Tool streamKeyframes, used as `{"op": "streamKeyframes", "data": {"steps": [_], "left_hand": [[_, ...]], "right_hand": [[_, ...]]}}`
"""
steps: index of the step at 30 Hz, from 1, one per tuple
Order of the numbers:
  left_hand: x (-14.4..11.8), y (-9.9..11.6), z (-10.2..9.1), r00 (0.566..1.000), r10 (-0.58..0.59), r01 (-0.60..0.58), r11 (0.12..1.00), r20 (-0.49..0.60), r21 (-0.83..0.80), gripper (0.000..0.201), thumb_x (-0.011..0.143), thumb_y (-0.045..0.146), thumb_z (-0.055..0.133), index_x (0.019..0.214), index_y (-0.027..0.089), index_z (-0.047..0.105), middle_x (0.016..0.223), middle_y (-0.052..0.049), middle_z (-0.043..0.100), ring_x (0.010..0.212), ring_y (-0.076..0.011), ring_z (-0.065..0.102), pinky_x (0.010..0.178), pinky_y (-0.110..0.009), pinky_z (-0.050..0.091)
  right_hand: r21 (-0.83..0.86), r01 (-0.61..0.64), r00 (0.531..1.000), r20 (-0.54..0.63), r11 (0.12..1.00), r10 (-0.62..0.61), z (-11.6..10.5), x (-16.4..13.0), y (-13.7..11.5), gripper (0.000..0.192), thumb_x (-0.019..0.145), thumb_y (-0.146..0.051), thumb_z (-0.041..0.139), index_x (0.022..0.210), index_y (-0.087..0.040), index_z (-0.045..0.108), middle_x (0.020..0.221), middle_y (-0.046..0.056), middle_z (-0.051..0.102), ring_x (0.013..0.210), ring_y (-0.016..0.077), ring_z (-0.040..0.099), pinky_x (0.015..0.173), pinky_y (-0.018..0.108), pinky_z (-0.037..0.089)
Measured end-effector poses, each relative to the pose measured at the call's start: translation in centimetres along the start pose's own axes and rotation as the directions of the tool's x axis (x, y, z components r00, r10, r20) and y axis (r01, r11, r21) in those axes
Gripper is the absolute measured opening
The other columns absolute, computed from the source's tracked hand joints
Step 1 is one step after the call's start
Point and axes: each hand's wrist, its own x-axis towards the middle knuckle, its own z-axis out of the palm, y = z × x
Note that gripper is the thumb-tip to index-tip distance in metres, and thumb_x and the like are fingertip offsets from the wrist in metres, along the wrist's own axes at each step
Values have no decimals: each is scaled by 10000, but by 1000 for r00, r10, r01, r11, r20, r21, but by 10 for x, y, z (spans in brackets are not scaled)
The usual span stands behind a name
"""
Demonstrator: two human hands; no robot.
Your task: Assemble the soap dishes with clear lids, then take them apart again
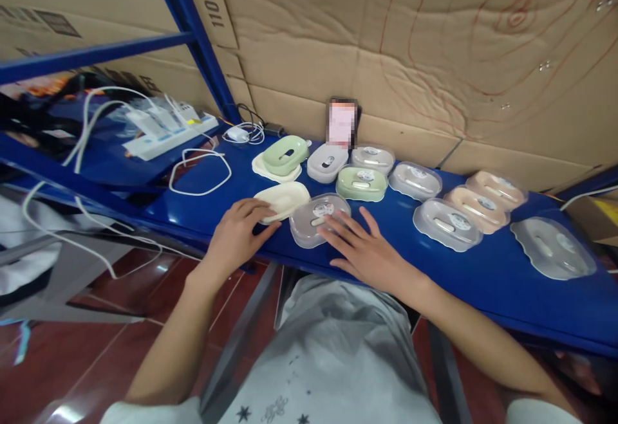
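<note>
**Head-camera view: two hands settle on soap-box shapes laid out along a blue shelf**

Head-camera view of a person seated at a blue metal shelf [483, 276], both bare hands resting on the nearest pieces. The left hand [236, 231] lies loosely over the near end of a cream tray [284, 199], fingers curled on its rim but not lifting it, apparently to steady it. The right hand [367, 250] lies flat and spread, fingertips touching the edge of a clear lidded case [318, 218] just beside the tray; nothing is clasped. Something pale and small shows through that lid; what it is cannot be told.

Farther back, a green case [286, 154] sits stacked on a cream base, with a grey case [327, 163] and a second green case [362, 183] alongside. Clear and peach-coloured cases [485, 202] run off to the right, set apart in rough rows, each seeming to hold a small pale insert. A power strip [167, 131] with white cables [197, 173] occupies the shelf's left end, before cardboard walls [386, 38].
</note>
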Motion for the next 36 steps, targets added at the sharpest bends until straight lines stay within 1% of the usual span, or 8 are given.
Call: {"op": "streamKeyframes", "data": {"steps": [7, 11, 13, 16, 20, 29, 33, 36], "left_hand": [[-23, 8, -15, 999, 36, -36, 990, -7, -138, 207, 1077, 388, 629, 1134, 231, 752, 1231, -100, 754, 1233, -285, 673, 1098, -473, 545], [12, 9, -9, 999, -5, -6, 976, -48, -216, 301, 1097, 387, 585, 1333, 227, 682, 1328, -108, 725, 1260, -263, 686, 1109, -441, 554], [48, 7, -2, 992, -68, 54, 989, -102, -136, 403, 1079, 378, 594, 1429, 183, 629, 1412, -154, 687, 1350, -310, 642, 1147, -489, 532], [106, -2, 8, 982, -188, 188, 976, -2, 109, 557, 976, 354, 721, 1476, 132, 613, 1573, -240, 569, 1450, -450, 546, 1164, -631, 483], [136, -8, 6, 958, -264, 243, 955, 111, 173, 323, 976, 243, 651, 1265, 128, 738, 1367, -227, 716, 1283, -428, 676, 1060, -578, 557], [-3, 53, -9, 989, 105, -112, 992, -107, -62, 250, 1101, 295, 582, 1312, 215, 689, 1303, -103, 754, 1248, -271, 706, 1112, -431, 551], [-28, 84, -3, 974, 219, -223, 970, -58, -97, 253, 1084, 213, 596, 1326, 230, 668, 1285, -89, 770, 1245, -268, 713, 1096, -437, 566], [-30, 95, -1, 959, 280, -282, 957, -38, -70, 248, 1064, 239, 634, 1308, 219, 675, 1247, -106, 782, 1183, -285, 737, 1055, -467, 584]], "right_hand": [[-98, -290, 957, -52, 952, 286, -7, -43, 5, 586, 1105, -411, 588, 1646, -216, 476, 1602, 155, 600, 1411, 348, 585, 1316, 742, 133], [-167, -464, 884, -152, 870, 443, -7, -69, 3, 660, 1098, -402, 594, 1696, -199, 399, 1606, 206, 582, 1419, 407, 583, 1263, 785, 191], [-147, -481, 871, -187, 864, 454, -1, -56, -3, 666, 1100, -366, 578, 1710, -194, 372, 1626, 217, 558, 1462, 422, 554, 1262, 782, 214], [-29, -301, 950, -100, 953, 297, 14, -6, -18, 605, 1104, -318, 544, 1683, -192, 421, 1683, 168, 504, 1554, 358, 481, 1312, 652, 301], [88, -153, 988, 12, 984, 152, 32, 55, -32, 568, 1105, -365, 568, 1620, -140, 484, 1674, 161, 521, 1572, 325, 467, 1320, 602, 352], [125, -243, 967, -44, 962, 250, 16, -8, -47, 427, 1133, -328, 516, 1518, -156, 580, 1486, 154, 688, 1312, 291, 653, 1134, 523, 507], [210, -259, 926, -226, 943, 304, 10, -30, -45, 385, 1104, -329, 589, 1457, -177, 615, 1494, 159, 675, 1380, 290, 626, 1121, 483, 533], [210, -227, 944, -194, 951, 268, 10, -35, -34, 468, 1092, -366, 614, 1529, -204, 577, 1628, 164, 567, 1526, 313, 517, 1224, 563, 475]]}}
